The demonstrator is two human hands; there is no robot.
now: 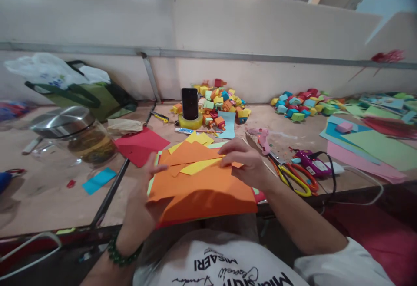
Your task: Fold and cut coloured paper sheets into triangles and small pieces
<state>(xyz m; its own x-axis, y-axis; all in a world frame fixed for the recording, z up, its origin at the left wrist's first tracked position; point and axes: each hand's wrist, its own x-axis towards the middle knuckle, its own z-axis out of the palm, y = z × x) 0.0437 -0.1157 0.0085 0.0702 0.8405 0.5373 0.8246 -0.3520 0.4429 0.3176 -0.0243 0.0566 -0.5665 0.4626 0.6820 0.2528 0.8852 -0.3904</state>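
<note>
A stack of coloured paper sheets (208, 190), mostly orange, lies at the table's front edge, its near part bulging over my lap. My left hand (143, 195), a green bead bracelet at its wrist, grips the stack's left side, thumb on top. Across the upper right of the stack, my right hand (244, 160) has its fingers bent onto the loose paper pieces. A narrow yellow paper piece (200, 166) ends under those fingertips. Behind it lies a loose orange piece (192, 152). Whatever is under my right palm is hidden.
At right are scissors (295, 179), a pink glue gun (262, 140) and a purple device (312, 164) with cables. A phone (190, 103) stands on a yellow tape roll (189, 122) before piled paper cubes (221, 99). A glass jar (93, 143) stands left.
</note>
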